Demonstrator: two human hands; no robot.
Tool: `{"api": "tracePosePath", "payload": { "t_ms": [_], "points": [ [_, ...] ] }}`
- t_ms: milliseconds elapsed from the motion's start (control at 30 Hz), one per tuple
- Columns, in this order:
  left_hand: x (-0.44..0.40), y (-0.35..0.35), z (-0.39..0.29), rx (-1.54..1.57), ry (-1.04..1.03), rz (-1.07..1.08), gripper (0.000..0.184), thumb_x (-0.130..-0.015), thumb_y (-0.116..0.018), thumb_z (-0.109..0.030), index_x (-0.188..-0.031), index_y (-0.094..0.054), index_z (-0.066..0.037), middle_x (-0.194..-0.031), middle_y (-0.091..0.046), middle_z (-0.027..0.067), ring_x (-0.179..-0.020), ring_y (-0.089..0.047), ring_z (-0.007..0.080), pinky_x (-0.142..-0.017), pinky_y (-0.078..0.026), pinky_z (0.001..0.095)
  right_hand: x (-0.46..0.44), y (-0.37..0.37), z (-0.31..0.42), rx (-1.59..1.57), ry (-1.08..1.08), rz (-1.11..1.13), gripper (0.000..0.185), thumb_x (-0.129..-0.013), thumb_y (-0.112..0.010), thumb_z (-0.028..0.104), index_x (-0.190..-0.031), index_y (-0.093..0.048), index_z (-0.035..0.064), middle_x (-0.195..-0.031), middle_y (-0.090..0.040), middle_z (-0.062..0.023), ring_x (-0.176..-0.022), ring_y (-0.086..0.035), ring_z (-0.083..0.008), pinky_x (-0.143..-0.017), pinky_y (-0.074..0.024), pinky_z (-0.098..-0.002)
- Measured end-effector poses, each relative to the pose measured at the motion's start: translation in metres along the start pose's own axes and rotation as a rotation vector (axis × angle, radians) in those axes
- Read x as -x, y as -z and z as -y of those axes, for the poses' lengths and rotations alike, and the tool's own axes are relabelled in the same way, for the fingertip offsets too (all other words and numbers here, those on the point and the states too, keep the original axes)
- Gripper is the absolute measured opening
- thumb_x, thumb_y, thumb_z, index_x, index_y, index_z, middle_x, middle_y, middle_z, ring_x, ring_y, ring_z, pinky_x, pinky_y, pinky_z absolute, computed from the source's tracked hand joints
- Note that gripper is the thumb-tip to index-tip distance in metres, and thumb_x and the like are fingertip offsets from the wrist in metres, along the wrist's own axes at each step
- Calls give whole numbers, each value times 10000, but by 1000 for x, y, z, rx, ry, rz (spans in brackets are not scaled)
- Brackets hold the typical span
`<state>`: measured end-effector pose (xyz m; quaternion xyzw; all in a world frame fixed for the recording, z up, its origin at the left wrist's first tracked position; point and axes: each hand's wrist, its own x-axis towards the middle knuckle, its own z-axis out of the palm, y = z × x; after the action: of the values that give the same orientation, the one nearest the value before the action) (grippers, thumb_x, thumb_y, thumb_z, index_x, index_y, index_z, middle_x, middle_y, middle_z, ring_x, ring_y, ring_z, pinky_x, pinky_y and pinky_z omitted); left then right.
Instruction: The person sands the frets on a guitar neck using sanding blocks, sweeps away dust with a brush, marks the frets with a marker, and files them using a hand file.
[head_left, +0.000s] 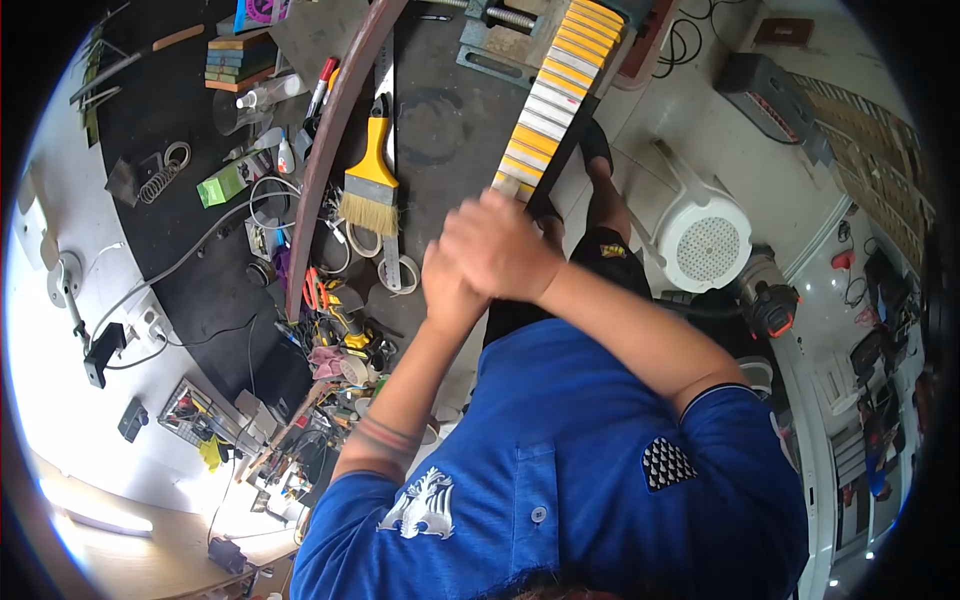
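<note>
Long narrow board (541, 122) banded with matt yellow tape-like strips (583, 45) and smoother silvery ones toward one o'clock, greenish metal vice (490, 45) at twelve, glossy yellow-handled brush (371, 180) with rough straw-coloured bristles (370, 212) at eleven, creased blue cloth shirt (580, 420) at five

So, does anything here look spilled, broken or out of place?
Nothing looks clearly spilled or broken. The dark bench looks untidy: a grey cable straggles across its left side, and the brush lies partly over a metal ruler. The striped neck looks unusual, but its bands seem deliberate.
</note>
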<state>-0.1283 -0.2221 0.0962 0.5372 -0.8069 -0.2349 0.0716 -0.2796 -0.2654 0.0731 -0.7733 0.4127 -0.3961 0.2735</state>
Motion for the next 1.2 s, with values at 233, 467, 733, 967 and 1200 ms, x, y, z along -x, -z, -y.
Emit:
{"api": "tracePosePath", "payload": {
  "t_ms": [233,467,733,967,1200],
  "points": [
    [-166,-13,-38,-155,-48,-34,298,-837,-743,-265,-987,-778,-10,-955,-756,215,-892,-702,404,-893,-534,508,-72,82,-136,136,150,-231,101,-777,-638,228,-773,-602,134,-812,-577,-48,-792,-579,-273,-753,-430,-428],
    [-247,-22,-51,-23,-120,-213,216,-805,-728,-241,-727,-726,-40,-694,-688,178,-684,-666,411,-783,-523,499,-111,139,-146,106,0,-244,91,-859,-510,87,-804,-571,49,-798,-621,-138,-819,-597,-383,-832,-416,-467],
    [-12,9,3,52,3,38,405,-816,-766,-196,-1176,-774,-10,-1198,-768,193,-1139,-717,365,-975,-543,509,-5,1,-1,12,-47,-6,99,-822,-614,232,-815,-561,149,-812,-504,-49,-811,-558,-241,-820,-414,-442],
    [-252,-18,-52,-98,-150,-267,182,-756,-743,-197,-671,-696,-43,-668,-704,185,-629,-687,390,-737,-557,494,-116,132,-179,95,71,-270,66,-825,-556,121,-834,-599,72,-832,-637,-117,-824,-602,-353,-823,-417,-466],
    [-164,-7,-20,-86,-114,-36,221,-851,-696,-211,-887,-744,1,-844,-735,237,-828,-711,437,-828,-558,525,-76,73,-117,48,39,-223,85,-794,-606,160,-854,-640,111,-850,-638,-89,-796,-591,-319,-800,-414,-473]
  ]
}}
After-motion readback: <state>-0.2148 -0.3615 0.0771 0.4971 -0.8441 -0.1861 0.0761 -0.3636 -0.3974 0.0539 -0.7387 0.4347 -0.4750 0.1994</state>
